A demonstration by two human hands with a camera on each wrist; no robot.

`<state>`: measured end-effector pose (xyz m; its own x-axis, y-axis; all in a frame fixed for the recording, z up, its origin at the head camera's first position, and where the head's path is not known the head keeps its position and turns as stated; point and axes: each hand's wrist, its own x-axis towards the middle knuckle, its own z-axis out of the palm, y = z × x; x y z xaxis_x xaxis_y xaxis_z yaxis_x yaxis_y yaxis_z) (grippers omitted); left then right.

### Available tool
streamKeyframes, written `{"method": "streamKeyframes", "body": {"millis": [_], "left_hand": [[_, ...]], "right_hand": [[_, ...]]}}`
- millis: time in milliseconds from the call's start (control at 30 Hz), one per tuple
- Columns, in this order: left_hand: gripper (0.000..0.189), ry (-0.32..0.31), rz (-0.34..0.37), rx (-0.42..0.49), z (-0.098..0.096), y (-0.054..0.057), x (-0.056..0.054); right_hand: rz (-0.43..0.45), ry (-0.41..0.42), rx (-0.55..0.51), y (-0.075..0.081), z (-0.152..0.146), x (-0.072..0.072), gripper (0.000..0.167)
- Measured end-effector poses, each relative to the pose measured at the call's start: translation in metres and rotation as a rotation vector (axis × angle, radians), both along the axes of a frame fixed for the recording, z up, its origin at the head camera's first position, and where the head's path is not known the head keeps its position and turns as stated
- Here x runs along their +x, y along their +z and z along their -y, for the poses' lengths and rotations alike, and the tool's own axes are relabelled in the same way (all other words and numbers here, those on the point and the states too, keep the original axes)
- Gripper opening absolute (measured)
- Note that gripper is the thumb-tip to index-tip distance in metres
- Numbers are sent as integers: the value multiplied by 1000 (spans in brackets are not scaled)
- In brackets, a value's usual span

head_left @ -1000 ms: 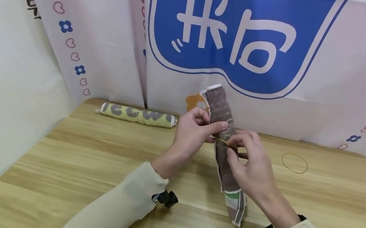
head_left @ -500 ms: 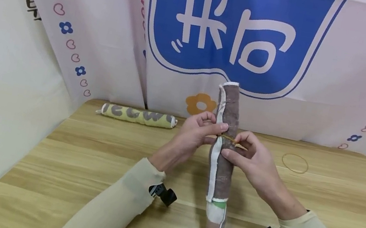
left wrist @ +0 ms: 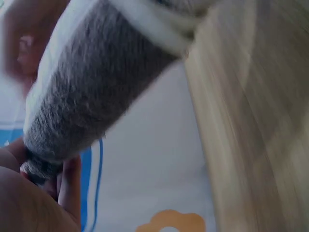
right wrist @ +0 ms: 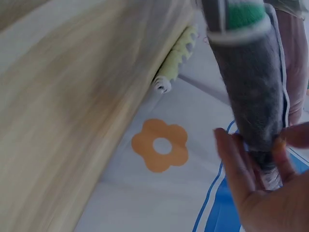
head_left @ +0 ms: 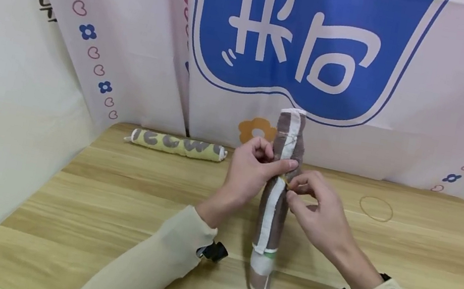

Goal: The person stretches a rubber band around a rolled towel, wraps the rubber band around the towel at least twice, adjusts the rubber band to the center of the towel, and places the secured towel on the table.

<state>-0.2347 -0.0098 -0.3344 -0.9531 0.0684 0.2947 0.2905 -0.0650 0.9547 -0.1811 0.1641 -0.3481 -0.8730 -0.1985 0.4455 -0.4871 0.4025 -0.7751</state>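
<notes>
A brown-grey rolled towel (head_left: 270,222) with white edging and a green patch near its lower end stands lengthwise before me, held over the table. My left hand (head_left: 248,170) grips it around the middle, thumb across the front. Just below that thumb, a yellowish rubber band (head_left: 285,179) circles the roll and pinches it narrower. The right hand (head_left: 320,205) pinches the band at the roll's right side with thumb and forefinger. In the right wrist view the towel (right wrist: 253,92) tapers toward the fingers, and the left wrist view shows its fuzzy side (left wrist: 91,82).
A yellow rolled towel (head_left: 178,146) with grey markings lies at the table's back left edge. Another rubber band (head_left: 376,208) lies flat on the wooden table (head_left: 107,226) to the right. A printed cloth backdrop (head_left: 146,79) rises behind the table.
The towel has swung from a slant to nearly straight and turned so its white edge strip faces me. Both hands have stayed at its middle, the right still pinching the rubber band.
</notes>
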Motion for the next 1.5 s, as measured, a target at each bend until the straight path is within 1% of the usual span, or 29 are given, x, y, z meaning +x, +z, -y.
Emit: {"method": "streamKeyframes", "body": {"millis": [67,133,200,333,367,433,500,533,633,733,800,867,900,933,1000,1033,1100,1167,1200,1300,1333,1400,1433,1500], "left_hand": [[39,18,-24,-37,-2,2,3],[39,-14,-11,-19,-3,3,3],[36,-88,21,39,-2,2,1],[29,-264,137,170,3,-2,-8],[28,-291,159,184,5,-3,-11],[28,-311,188,190,8,-5,-13],[29,-301,191,181,9,-6,-15],[30,-286,188,176,9,-5,-15],[32,-238,182,177,8,-4,-15],[33,-192,190,172,6,-3,-13],[34,-159,193,160,5,-2,-10],[36,-121,180,128,3,0,-7],[36,-99,170,109,2,1,-5],[37,-79,158,93,2,2,-4],[40,-48,137,64,1,5,-1],[40,-43,129,56,0,6,0],[40,-52,126,51,0,8,1],[38,-98,137,77,0,8,0],[36,-129,146,102,0,7,-1],[30,-226,187,203,3,3,-7],[28,-254,200,218,4,2,-9],[23,-300,223,217,7,0,-12],[21,-315,229,205,8,-1,-14],[20,-317,222,168,9,-2,-15]], "right_hand": [[86,-20,-1,4,1,3,22],[123,-42,2,6,2,4,33],[131,-59,-16,8,2,4,36],[197,-6,-154,10,0,2,33],[218,14,-187,10,-1,2,32],[247,56,-237,10,-1,0,31],[220,66,-230,8,0,-1,30],[183,64,-215,7,1,-1,29],[39,33,-135,4,4,-3,25],[-113,-5,-33,1,5,-5,23],[-188,-23,26,-1,5,-5,24],[-237,-40,75,-2,4,-5,24],[-241,-47,86,-2,4,-5,23],[-233,-54,95,-2,3,-5,21],[-176,-63,104,0,2,-3,17],[-132,-67,107,1,1,-2,19],[-39,-79,112,3,1,-1,31],[33,-101,114,5,0,0,41],[61,-109,96,6,-1,0,43],[127,-98,-26,9,-5,-1,40],[147,-78,-74,9,-6,-2,37],[200,-21,-174,10,-7,-3,34],[226,1,-202,10,-7,-3,34],[259,43,-233,9,-7,-4,33]]}}
